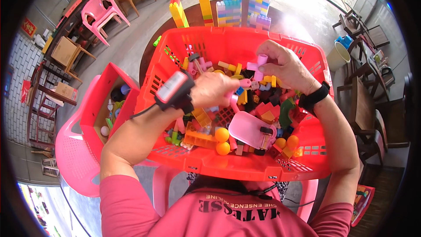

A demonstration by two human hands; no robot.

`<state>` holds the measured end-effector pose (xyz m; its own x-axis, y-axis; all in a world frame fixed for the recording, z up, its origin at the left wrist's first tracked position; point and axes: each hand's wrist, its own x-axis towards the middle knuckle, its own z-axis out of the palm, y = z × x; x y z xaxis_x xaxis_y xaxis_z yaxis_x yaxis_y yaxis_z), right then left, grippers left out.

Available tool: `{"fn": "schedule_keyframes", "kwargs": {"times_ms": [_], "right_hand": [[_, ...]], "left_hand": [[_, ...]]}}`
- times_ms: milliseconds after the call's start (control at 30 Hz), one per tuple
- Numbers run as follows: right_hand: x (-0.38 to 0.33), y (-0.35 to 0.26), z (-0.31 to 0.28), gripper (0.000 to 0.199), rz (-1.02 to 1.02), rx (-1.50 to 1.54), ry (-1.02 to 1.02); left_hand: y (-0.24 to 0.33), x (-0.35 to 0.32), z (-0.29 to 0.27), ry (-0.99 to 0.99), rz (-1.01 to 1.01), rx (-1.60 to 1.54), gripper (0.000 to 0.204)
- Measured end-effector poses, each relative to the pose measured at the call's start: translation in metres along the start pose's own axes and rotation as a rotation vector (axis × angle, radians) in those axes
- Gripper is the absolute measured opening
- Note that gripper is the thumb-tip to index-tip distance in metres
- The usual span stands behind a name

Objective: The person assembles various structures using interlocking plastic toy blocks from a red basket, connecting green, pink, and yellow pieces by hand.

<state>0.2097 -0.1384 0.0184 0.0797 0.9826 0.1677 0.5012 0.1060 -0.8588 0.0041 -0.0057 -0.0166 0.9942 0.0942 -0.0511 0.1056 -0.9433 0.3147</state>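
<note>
We have a big red basket (245, 166) sitting on our lap, so the whole toy pile stays under both hands. Beyond its far rim, block towers (239, 4) stand upright on a round dark table (285, 22), well apart from the loose pieces. At our left a pink chair (72, 158) carries an open red box (98, 101) with balls inside, just beside the basket wall. In the basket, a pink scoop-shaped toy (247, 129) lies on top near the front, orange balls (222, 140) touching its edge. Our right hand (285, 68) pinches a pink connector piece (258, 63) between fingertips, lifted just above the pile. Our left hand (215, 90) is blurred and curled low over the pieces; we cannot tell whether it grips anything. It wears a small device (175, 90) strapped near the wrist.
</note>
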Motion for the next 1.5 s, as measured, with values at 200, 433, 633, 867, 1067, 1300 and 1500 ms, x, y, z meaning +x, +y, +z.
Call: {"fn": "schedule_keyframes", "kwargs": {"times_ms": [200, 433, 633, 867, 1067, 1300, 1500], "right_hand": [[0.001, -0.007, -0.001, 0.023, 0.034, 0.174, 0.061], [-0.001, -0.018, 0.000, 0.021, -0.015, 0.153, 0.060], [-0.002, -0.020, 0.003, 0.019, 0.020, 0.318, 0.033], [-0.002, -0.016, 0.003, 0.021, 0.009, 0.209, -0.006], [-0.004, -0.025, 0.010, 0.019, 0.007, 0.106, -0.014], [-0.018, -0.055, 0.029, 0.013, -0.243, -0.161, 0.141], [-0.026, -0.064, 0.035, 0.016, -0.408, -0.261, 0.270]], "left_hand": [[-0.007, -0.008, -0.037, 0.249, -0.091, -0.874, 0.019], [-0.004, -0.008, -0.041, 0.345, 0.001, -1.117, 0.021], [-0.007, -0.007, -0.040, 0.266, -0.090, -1.162, 0.017], [-0.010, -0.005, -0.035, 0.173, -0.081, -1.137, 0.018], [-0.004, -0.004, -0.030, 0.200, -0.104, -1.055, 0.020], [0.027, -0.015, -0.044, 0.239, -0.071, -1.217, 0.027], [0.046, -0.022, -0.045, 0.414, 0.044, -0.919, 0.033]]}}
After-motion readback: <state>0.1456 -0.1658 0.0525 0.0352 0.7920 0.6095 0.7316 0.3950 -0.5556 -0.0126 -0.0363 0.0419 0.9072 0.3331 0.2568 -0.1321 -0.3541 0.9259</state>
